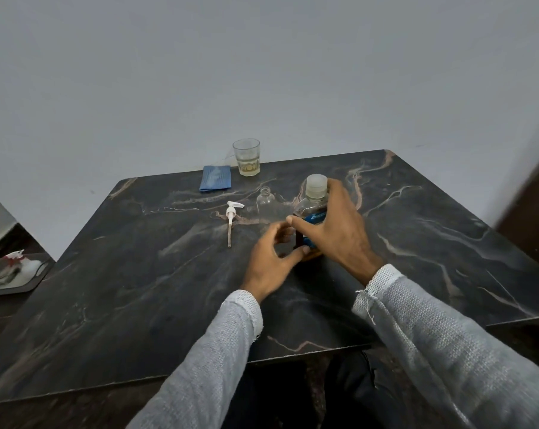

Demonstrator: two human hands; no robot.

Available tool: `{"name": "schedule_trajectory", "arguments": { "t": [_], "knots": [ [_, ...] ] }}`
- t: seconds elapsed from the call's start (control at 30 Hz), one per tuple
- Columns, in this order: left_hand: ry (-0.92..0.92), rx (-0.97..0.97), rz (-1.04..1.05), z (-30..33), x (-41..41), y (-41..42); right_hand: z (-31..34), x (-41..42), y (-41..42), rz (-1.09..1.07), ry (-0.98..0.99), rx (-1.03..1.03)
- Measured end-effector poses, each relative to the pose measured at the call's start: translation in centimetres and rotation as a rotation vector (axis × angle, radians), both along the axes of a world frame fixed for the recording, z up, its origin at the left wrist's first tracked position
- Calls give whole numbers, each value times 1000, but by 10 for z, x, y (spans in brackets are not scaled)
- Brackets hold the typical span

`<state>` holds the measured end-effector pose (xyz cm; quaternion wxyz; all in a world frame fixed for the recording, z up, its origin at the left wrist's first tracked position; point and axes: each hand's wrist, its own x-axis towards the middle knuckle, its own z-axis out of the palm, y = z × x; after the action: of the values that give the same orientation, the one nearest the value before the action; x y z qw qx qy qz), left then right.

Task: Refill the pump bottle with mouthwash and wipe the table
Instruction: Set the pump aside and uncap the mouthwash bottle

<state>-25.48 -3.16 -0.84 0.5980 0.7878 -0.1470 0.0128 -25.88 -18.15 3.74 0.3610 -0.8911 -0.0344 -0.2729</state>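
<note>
A mouthwash bottle [312, 209] with a clear cap and blue label stands on the dark marble table [156, 292]. My right hand [336, 227] grips its body from the right, thumb across the label. My left hand [272, 258] reaches in from the left, thumb and fingers curved and touching the bottle's lower part. Just behind stands a small empty clear pump bottle [266, 202] with its neck open. Its white pump head [232, 216] with the dip tube lies flat on the table to the left.
A folded blue cloth [216, 178] and a glass [246, 157] holding some pale liquid sit by the table's far edge at the wall. A grey tray [11, 274] with small items lies on a lower surface at the left.
</note>
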Motion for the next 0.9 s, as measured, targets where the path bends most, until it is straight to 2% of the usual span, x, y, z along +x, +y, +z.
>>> {"name": "schedule_trajectory", "arguments": {
  "t": [0.23, 0.37, 0.47, 0.63, 0.83, 0.9],
  "knots": [
    [20, -35, -17, -3, 16, -36, -5, -2, -4, -12, -19, -48],
    [35, -120, -35, -10, 23, -43, 5, 0, -12, -13, -44, 2],
    [80, -145, -13, -16, 26, -41, 25, 8, -15, 58, -97, 93],
    [69, -115, 1, -22, 28, -40, 53, 30, 6, 231, -42, 329],
    [62, -124, -31, -24, 30, -37, 45, 51, 27, 44, -174, 399],
    [60, -120, -57, -24, 33, -36, 48, 54, 28, 49, -181, 406]
  ]
}}
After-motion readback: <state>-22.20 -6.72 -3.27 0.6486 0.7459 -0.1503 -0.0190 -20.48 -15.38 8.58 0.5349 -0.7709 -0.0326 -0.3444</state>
